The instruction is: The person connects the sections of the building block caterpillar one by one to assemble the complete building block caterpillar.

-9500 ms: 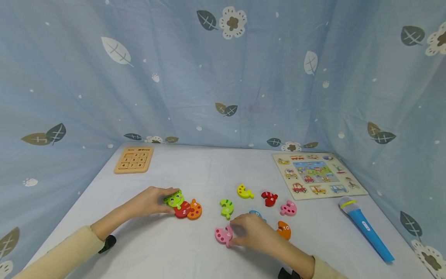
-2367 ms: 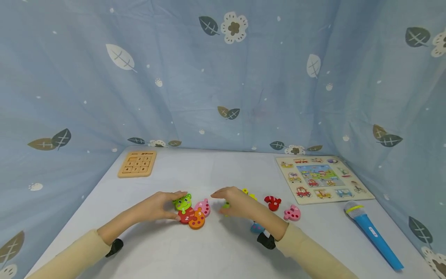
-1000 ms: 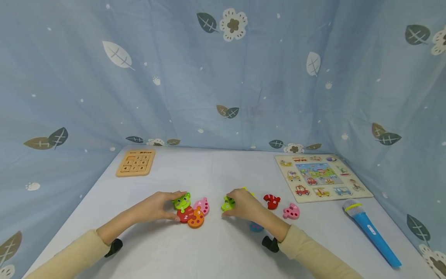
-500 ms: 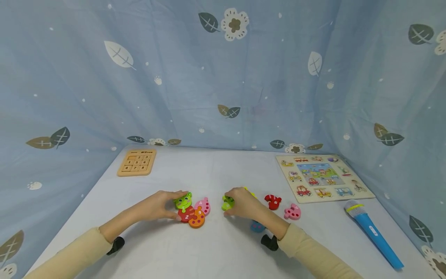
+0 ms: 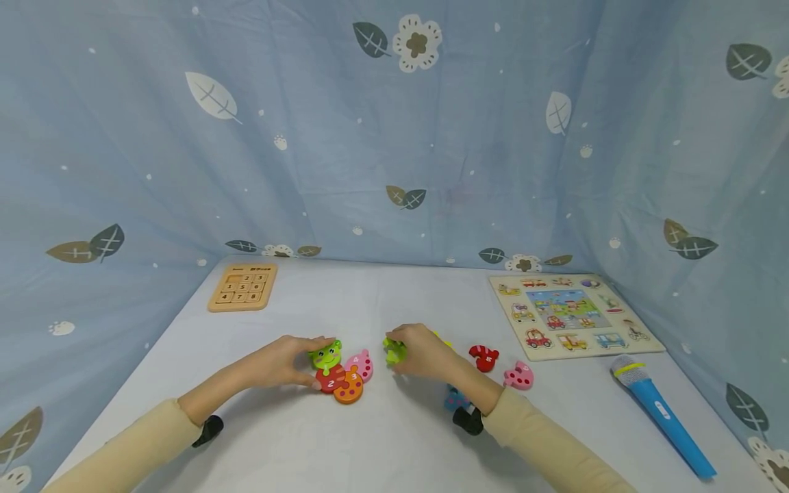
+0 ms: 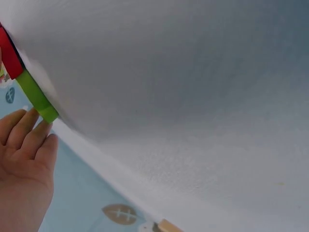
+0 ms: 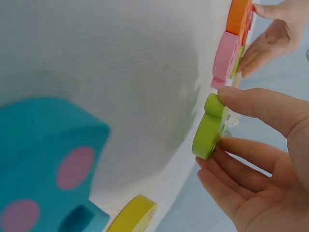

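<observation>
My left hand [image 5: 280,363] holds the side of a wooden caterpillar puzzle, fingers at the smiling green head [image 5: 325,355] and thumb at the red piece [image 5: 329,380] numbered 2. Joined to these are an orange piece [image 5: 349,389] with 3 and a pink piece [image 5: 360,366] with 4. In the left wrist view, fingertips touch the green head's edge [image 6: 36,94]. My right hand [image 5: 425,352] pinches a light green puzzle piece [image 7: 207,133] between thumb and fingers, just right of the pink piece. The right wrist view shows this green piece tilted up, its number hidden.
Near my right forearm lie a blue spotted piece [image 5: 456,398], a partly hidden yellow piece [image 5: 444,339], a red piece [image 5: 483,358] and a pink piece [image 5: 519,375]. A toy microphone [image 5: 666,418], a picture board [image 5: 505,308] and a number slide puzzle [image 5: 243,305] lie farther out.
The pink 4 piece, earlier in my right hand, now sits against the orange one. My right hand has since taken the green piece and moved it slightly left. My left hand stays at the caterpillar.
</observation>
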A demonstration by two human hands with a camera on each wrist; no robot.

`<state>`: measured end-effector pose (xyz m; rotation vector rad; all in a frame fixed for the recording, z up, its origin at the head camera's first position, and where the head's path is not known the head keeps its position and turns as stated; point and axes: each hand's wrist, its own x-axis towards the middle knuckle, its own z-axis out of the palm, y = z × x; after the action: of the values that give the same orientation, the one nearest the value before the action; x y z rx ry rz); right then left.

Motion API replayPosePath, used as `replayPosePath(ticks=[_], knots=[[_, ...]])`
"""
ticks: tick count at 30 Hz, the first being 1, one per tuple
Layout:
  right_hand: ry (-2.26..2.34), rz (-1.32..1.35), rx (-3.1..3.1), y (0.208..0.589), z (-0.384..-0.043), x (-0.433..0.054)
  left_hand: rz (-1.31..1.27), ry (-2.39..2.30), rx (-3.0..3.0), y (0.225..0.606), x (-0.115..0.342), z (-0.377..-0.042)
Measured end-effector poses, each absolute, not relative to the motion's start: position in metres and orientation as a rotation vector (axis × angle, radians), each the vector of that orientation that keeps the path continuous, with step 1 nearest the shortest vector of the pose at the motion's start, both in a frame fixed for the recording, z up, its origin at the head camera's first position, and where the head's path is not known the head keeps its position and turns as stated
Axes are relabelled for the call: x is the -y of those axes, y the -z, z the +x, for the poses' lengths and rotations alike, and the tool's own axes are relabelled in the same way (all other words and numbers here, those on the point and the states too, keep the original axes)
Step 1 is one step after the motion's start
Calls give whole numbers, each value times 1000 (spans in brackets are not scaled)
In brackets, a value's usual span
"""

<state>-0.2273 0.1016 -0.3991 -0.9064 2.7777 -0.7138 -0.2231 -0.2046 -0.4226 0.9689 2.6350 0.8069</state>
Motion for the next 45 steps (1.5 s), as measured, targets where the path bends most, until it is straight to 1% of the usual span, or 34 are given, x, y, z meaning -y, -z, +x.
replayPosePath(ticks=[18,30,45], knots=[[605,-1022,-2657,397,-242,-91,998,-764,-2590,420,203,-230],[525,-1262,-2563,394,-253,-89,1000,-768,-2574,420,204,-229],[462,-1312,-2533,393,-260,-83,1008,-804,-2579,421,204,-227]])
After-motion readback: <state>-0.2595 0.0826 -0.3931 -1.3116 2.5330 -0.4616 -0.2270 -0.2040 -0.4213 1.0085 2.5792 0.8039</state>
